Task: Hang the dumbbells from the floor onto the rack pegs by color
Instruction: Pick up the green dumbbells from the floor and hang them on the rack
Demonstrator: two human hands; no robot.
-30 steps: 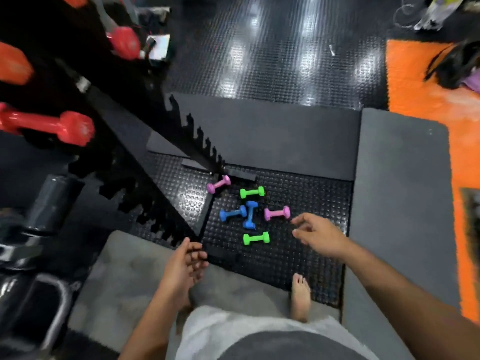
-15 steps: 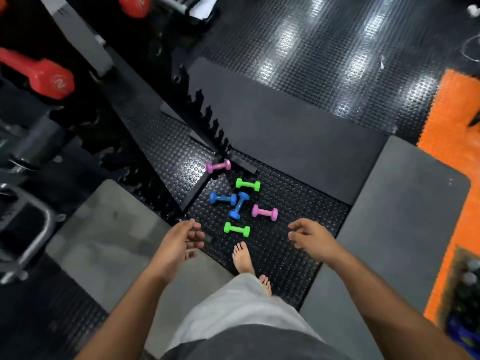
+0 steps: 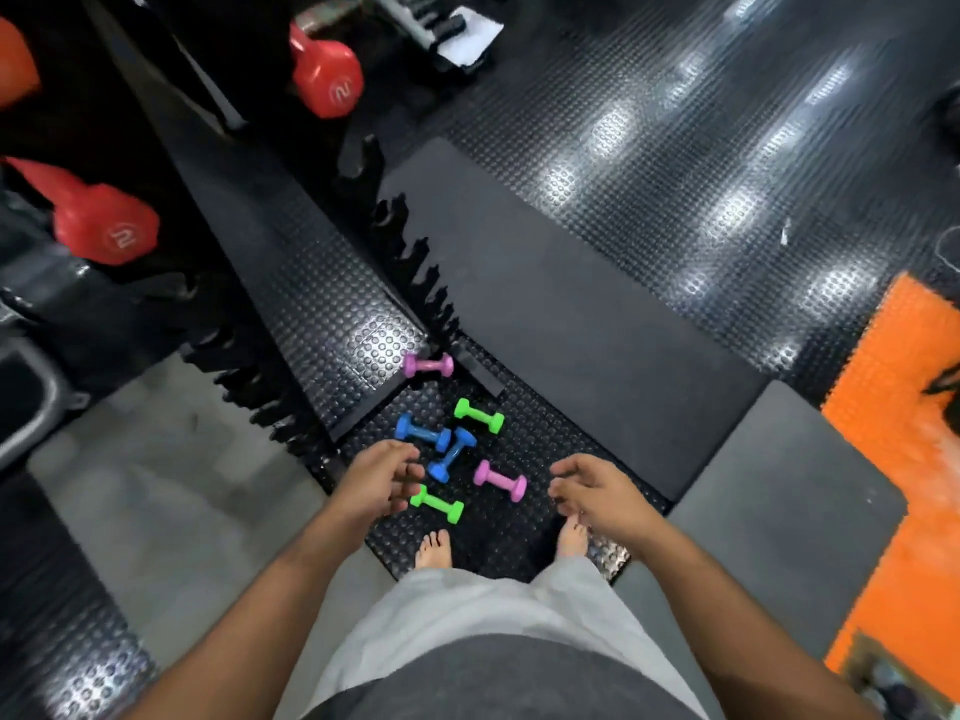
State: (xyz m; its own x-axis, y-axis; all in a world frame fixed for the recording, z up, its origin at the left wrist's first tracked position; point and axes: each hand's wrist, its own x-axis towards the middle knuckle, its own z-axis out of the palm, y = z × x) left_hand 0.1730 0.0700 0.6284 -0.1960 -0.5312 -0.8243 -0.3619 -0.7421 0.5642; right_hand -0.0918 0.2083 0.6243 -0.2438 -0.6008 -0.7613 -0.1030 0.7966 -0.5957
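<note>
Both hands, left (image 3: pixel 375 480) and right (image 3: pixel 597 492), hang loosely curled and empty; best grip the near green dumbbell (image 3: pixel 437 504) by its handle.

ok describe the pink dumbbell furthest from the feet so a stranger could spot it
Start at the black toothed rack running down toward the studded floor mat. At its lower tip lies a pink dumbbell, apart from the cluster, unlike the other pink dumbbell among the green and blue ones.

Six small dumbbells (image 3: pixel 457 439) lie flat on studded floor mat (image 3: pixel 498 532); two pink, green, blue.
</note>
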